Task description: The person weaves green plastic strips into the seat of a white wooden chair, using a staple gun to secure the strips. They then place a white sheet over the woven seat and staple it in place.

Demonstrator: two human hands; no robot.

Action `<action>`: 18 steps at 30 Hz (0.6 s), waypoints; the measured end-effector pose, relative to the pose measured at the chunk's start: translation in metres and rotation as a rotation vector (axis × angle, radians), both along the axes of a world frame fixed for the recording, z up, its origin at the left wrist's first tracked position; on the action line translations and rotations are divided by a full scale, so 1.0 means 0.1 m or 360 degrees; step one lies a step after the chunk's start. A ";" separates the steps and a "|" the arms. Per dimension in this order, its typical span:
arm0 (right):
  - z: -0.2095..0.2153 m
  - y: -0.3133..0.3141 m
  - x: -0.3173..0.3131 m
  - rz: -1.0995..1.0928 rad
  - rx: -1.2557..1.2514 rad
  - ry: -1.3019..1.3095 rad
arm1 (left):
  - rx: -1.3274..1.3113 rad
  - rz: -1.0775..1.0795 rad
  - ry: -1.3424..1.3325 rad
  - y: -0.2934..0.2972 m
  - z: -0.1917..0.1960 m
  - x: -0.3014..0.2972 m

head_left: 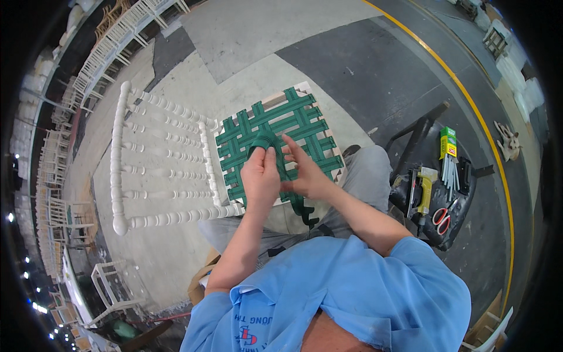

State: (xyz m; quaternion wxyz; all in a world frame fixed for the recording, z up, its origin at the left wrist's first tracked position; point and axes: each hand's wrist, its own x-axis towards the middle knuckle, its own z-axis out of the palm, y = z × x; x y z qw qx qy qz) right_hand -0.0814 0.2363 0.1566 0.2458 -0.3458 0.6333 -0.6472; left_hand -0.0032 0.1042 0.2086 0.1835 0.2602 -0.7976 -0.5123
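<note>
A white chair [166, 220] with turned spindles stands before me, its back toward the left. Green webbing straps [305, 120] run crosswise over its seat frame, woven in a grid. Above the seat, my left hand [260, 176] is closed on a loose, looped length of green webbing [265, 139]. My right hand [308, 171] is beside it with fingers spread around the hanging strap; whether they touch it I cannot tell. The strap's free end [306, 212] dangles over the near edge of the seat, above my lap.
On my right a black stool [441, 233] bears a yellow-handled staple gun [426, 190], red-handled scissors [441, 222], strips of staples [450, 176] and a green and yellow box [448, 142]. Rows of unfinished chairs [111, 50] line the left. A yellow line [451, 73] curves along the floor.
</note>
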 end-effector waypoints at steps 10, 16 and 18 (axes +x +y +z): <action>0.08 -0.02 -0.17 0.0744 -0.0046 -0.1325 | 0.0471 -0.0234 0.0231 -0.35 0.02 0.12; -0.39 0.13 0.07 0.1389 0.0084 -0.1812 | 0.1720 -0.0056 0.0267 -0.40 -0.31 0.18; -0.45 0.14 0.17 0.1388 0.0204 -0.1832 | 0.1623 -0.0050 0.0236 -0.41 -0.43 0.21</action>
